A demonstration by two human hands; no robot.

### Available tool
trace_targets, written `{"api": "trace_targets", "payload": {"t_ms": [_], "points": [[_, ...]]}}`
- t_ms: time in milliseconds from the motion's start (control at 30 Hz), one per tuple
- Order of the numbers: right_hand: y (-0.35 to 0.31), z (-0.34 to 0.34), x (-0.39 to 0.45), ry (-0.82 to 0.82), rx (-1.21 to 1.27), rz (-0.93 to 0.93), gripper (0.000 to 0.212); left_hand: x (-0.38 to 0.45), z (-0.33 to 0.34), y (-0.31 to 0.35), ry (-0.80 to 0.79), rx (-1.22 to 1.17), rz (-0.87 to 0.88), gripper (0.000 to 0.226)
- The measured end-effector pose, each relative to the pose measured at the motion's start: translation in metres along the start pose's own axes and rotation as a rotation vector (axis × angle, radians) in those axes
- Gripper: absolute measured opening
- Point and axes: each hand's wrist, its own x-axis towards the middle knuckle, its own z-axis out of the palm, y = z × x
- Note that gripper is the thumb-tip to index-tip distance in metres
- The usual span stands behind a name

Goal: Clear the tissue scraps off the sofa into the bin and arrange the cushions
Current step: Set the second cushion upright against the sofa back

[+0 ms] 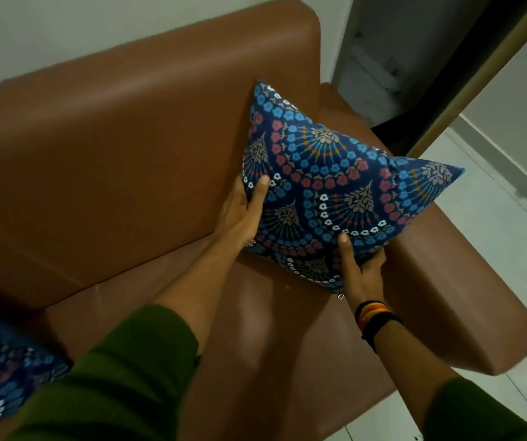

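The patterned cushion (329, 189), right of frame centre, is tilted into the sofa (103, 138) corner where backrest meets armrest (465, 300), gripped at its left edge by the left hand (239, 214) and at its bottom corner by the right hand (359, 265), so seating is judged to call for an upper-right push.

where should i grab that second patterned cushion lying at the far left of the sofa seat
Take the second cushion by its right edge, reaching in from the right across the bare seat. It lies flat and the frame cuts off its left side.
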Motion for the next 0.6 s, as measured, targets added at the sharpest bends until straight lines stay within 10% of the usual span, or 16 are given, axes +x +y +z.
{"api": "trace_targets", "payload": {"t_ms": [233, 600], "points": [[-0.009, 0.024, -0.033, -0.109, -0.066, -0.214, 0.066, -0.041, -0.041, -0.018, 0.106, -0.046, -0.105, 0.110], [-0.048, 0.127, -0.088, -0.405, -0.194, -0.294, 0.069, -0.165, -0.144, -0.138, 0.312, -0.234, -0.135, 0.053]]}}
